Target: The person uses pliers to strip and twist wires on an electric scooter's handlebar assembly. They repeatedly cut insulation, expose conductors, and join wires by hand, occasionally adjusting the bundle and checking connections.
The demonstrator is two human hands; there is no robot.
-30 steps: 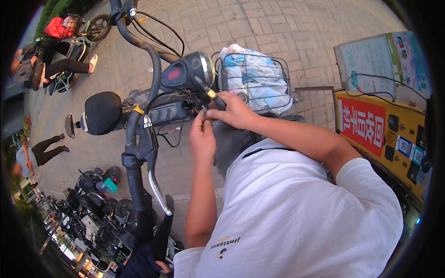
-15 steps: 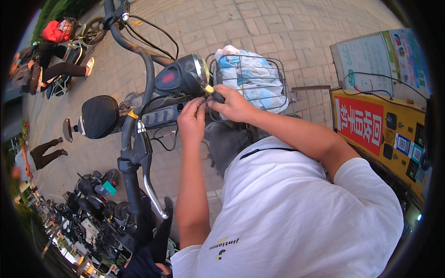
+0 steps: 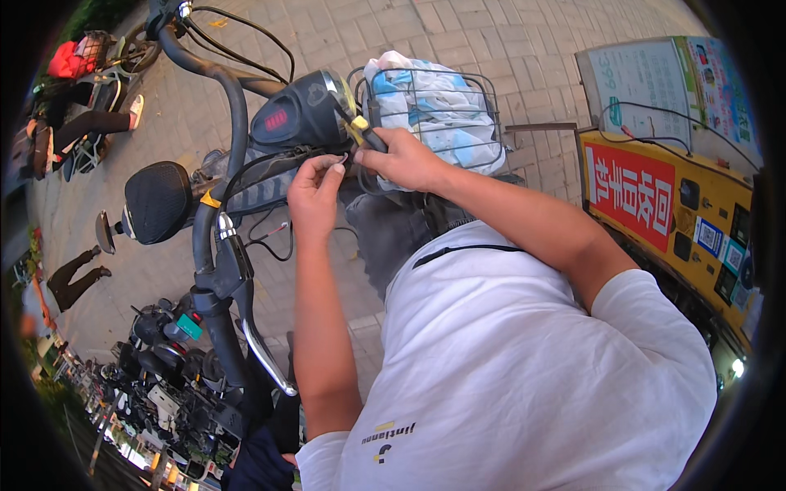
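Note:
In my right hand (image 3: 403, 159), closed near the front basket, is a hand tool (image 3: 375, 141) with black and yellow grips; it looks like pliers, but its jaws are hard to make out. My left hand (image 3: 315, 186) pinches thumb against fingers just to the left of it. A thin light wire end seems to stick out at its fingertips, too small to be sure of. Both hands are beside the black headlight housing (image 3: 299, 114) of an electric bike. Dark cables (image 3: 264, 164) run below that housing toward the handlebar (image 3: 236, 114).
A wire basket (image 3: 491, 123) holds a white and blue plastic bag (image 3: 434, 106). The brake lever (image 3: 266, 356) juts near my left forearm. A yellow box with a red sign (image 3: 630, 192) stands at the right. Parked scooters (image 3: 176, 385) and people are at the left.
My left hand has drawn leftward, opening a gap from the right hand. The right hand still grips the tool. The whole view has shifted slightly.

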